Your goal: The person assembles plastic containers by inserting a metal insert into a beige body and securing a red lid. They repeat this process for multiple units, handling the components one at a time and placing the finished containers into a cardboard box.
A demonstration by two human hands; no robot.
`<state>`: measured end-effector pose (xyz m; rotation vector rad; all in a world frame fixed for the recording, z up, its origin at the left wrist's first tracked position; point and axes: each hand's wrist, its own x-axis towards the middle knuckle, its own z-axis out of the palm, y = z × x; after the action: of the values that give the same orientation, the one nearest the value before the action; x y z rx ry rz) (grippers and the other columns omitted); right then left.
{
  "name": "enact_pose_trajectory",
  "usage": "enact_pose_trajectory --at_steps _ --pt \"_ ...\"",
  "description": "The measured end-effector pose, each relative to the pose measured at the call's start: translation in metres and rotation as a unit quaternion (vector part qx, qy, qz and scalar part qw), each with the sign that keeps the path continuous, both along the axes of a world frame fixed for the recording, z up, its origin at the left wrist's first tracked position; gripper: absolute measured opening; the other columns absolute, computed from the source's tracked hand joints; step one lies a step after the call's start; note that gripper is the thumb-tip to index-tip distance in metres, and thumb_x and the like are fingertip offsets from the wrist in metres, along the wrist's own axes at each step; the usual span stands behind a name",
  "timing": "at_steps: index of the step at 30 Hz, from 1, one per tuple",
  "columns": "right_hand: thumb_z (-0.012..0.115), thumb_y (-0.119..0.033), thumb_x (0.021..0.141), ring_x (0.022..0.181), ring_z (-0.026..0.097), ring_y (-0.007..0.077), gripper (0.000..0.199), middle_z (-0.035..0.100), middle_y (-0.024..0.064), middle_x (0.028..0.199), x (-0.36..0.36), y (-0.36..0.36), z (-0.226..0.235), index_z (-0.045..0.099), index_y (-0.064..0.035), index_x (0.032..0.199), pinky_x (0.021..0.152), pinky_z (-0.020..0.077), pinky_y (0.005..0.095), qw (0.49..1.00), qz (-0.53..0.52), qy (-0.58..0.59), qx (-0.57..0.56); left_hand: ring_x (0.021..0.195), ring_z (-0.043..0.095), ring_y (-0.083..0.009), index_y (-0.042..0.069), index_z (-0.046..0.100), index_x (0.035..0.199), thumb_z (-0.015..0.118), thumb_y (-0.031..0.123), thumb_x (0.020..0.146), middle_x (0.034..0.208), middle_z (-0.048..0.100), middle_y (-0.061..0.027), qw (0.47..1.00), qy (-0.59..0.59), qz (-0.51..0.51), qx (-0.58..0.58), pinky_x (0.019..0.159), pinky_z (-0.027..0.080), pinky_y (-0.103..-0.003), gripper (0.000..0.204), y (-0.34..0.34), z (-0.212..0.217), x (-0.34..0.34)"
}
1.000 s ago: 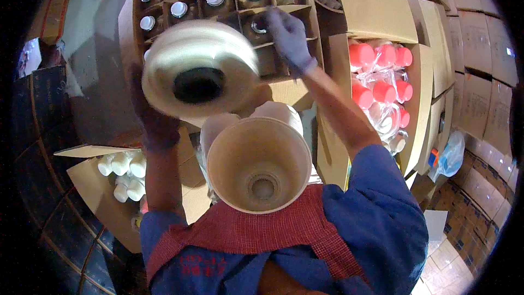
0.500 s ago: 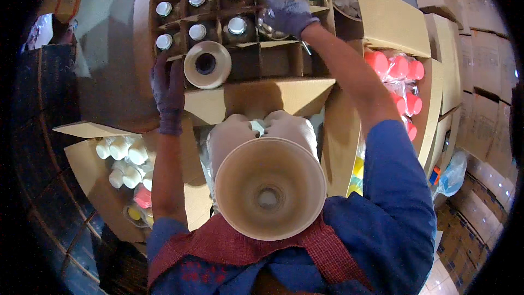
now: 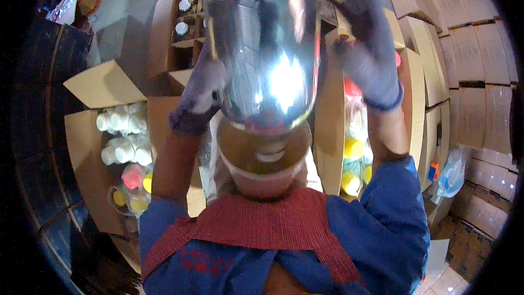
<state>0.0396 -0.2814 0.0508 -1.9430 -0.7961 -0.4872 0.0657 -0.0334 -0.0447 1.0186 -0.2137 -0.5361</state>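
Note:
A big silvered glass flask liner (image 3: 262,60) with a rounded lower end is held up close, above a beige tapered plastic casing (image 3: 262,183) that stands mouth up at my lap. My left hand (image 3: 204,90), in a dark glove, grips the liner's left side; its fingertips are hidden behind the glass. To the right of the liner, my gloved right hand (image 3: 371,54) has its fingers spread, blurred by motion, with nothing seen in it. Behind the liner is a divided carton (image 3: 161,33), where several white-capped pieces (image 3: 184,5) stand in the cells.
On the left stands an open carton (image 3: 82,136) with white cups (image 3: 125,150) and pink and yellow lids in clear wrap. Another carton (image 3: 417,93) at right holds wrapped yellow-lidded pieces (image 3: 353,148) and red ones. Stacked cardboard boxes (image 3: 472,98) line the right side.
My right hand has come back from the divided carton, and the silvered flask liner is now up in front of me. My left hand has moved from the carton's edge to the liner.

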Motion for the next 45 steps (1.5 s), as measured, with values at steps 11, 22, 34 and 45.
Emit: enact_pose_trajectory --at_steps 11,22,34,45 --pt "0.069 -0.016 0.084 0.114 0.052 0.0153 0.048 0.056 0.0075 0.125 -0.08 0.02 -0.071 0.054 -0.0035 0.127 0.092 0.0451 0.0255 0.932 0.195 0.299 -0.058 0.126 0.041 -0.0268 0.004 0.025 0.144 0.068 0.026 0.084 0.137 0.042 -0.0185 0.953 -0.218 0.037 0.206 0.104 0.035 -0.039 0.077 0.033 -0.014 -0.159" --pt "0.058 -0.03 0.092 0.121 0.044 0.018 0.066 0.046 0.0113 0.135 -0.236 -0.034 -0.146 0.029 0.001 0.142 0.103 0.0347 0.0308 0.878 -0.092 0.432 0.186 0.117 0.049 -0.039 0.003 0.046 0.13 0.074 0.037 0.075 0.131 0.047 -0.0199 0.794 -0.455 0.047 0.4 0.099 0.041 -0.042 0.07 0.036 0.009 -0.218" --pt "0.039 -0.032 0.098 0.121 0.049 0.0227 0.044 0.053 0.0107 0.13 -0.257 -0.052 -0.238 0.046 -0.0032 0.131 0.104 0.0375 0.0387 0.691 -0.093 0.431 0.573 0.117 0.052 -0.0322 -0.001 0.042 0.132 0.073 0.039 0.076 0.124 0.053 -0.0204 0.82 -0.334 -0.012 0.464 0.099 0.042 -0.042 0.075 0.075 -0.032 -0.254" --pt "0.041 -0.034 0.095 0.127 0.044 0.0258 0.054 0.044 0.0129 0.139 -0.24 -0.05 -0.271 0.036 -0.0043 0.139 0.108 0.0349 0.0418 0.844 -0.036 0.388 0.368 0.121 0.047 -0.0306 0.002 0.044 0.132 0.086 0.028 0.058 0.129 0.05 -0.0158 0.82 -0.499 -0.06 0.274 0.102 0.039 -0.04 0.089 -0.04 0.006 -0.184"
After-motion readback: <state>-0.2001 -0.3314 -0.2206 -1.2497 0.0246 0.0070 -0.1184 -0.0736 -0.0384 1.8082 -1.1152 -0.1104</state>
